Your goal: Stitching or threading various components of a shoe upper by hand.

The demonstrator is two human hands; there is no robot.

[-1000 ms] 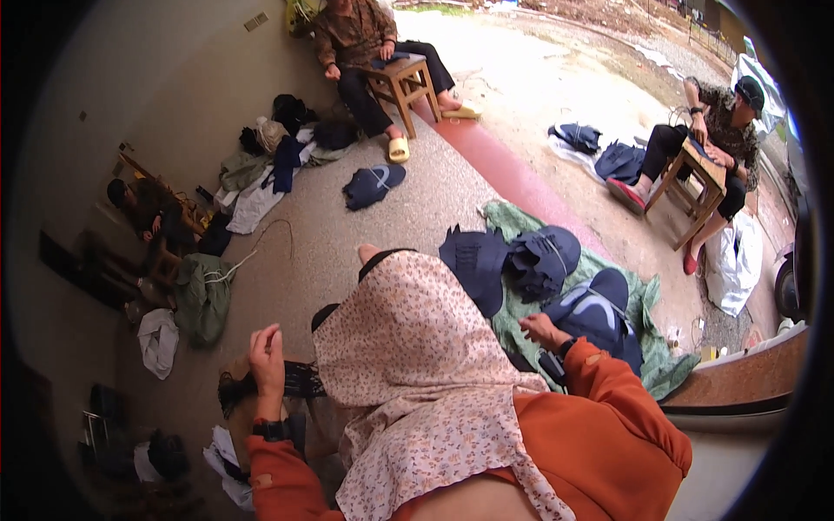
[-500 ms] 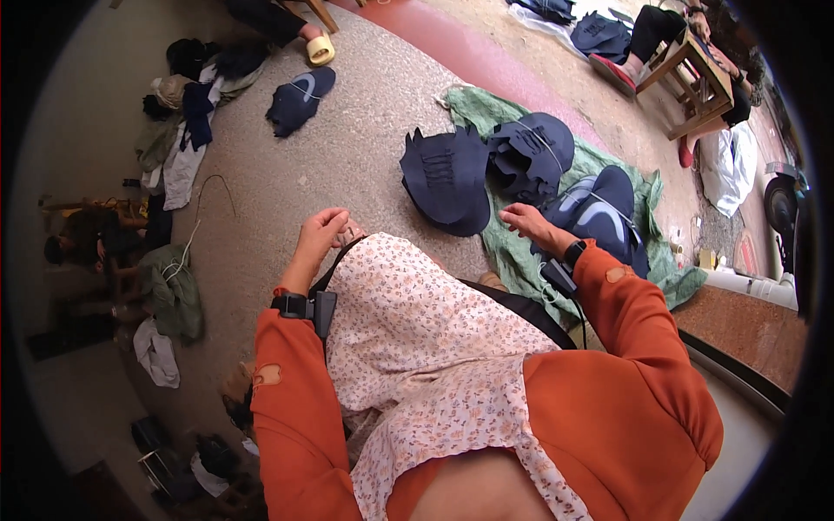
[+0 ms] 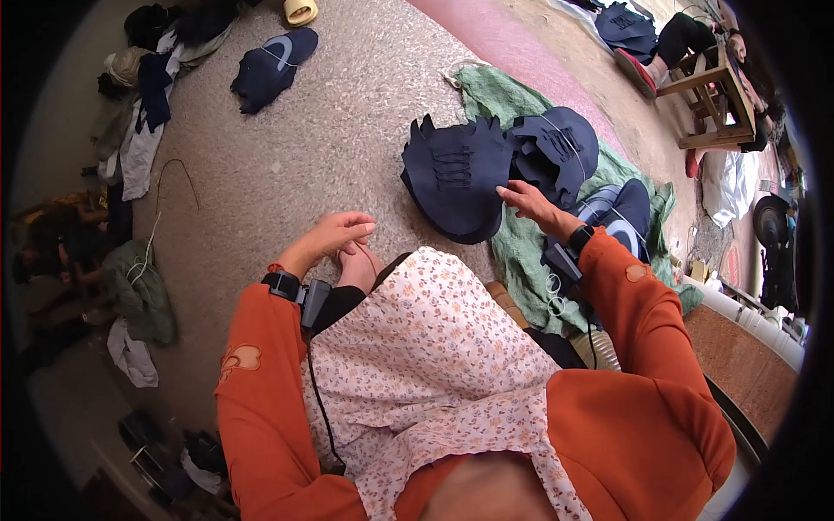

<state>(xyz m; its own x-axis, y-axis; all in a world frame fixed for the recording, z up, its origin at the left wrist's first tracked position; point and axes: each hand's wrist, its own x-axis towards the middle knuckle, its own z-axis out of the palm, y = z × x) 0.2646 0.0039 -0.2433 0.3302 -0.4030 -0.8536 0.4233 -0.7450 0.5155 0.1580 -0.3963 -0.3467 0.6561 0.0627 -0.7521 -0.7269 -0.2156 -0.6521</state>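
Observation:
In front of me lies a dark navy sheet piece [image 3: 456, 178] with a jagged far edge, a rounded near edge and dark thread laced in its middle. My right hand [image 3: 532, 203] reaches over its right edge, fingers stretched out, fingertips at the piece. Beside it on the green cloth [image 3: 517, 260] is a similar navy bundle [image 3: 565, 148] tied with string. Nearer my right wrist sits another tied navy bundle [image 3: 632, 213] with light grey curved parts. My left hand [image 3: 334, 239] hovers above my bare foot, thumb and fingers pressed together; whatever they hold is too small to make out.
A tied navy and grey bundle [image 3: 274, 69] lies at the far left. Clothes [image 3: 143, 148] are heaped along the left side. Someone in red shoes [image 3: 636, 73] sits by a wooden stool [image 3: 714, 100] at the far right. A floral apron [image 3: 426, 339] covers my lap.
My right hand has moved to the navy piece's right edge. My left hand has shifted slightly right, and my foot shows beneath it. The view has turned and moved.

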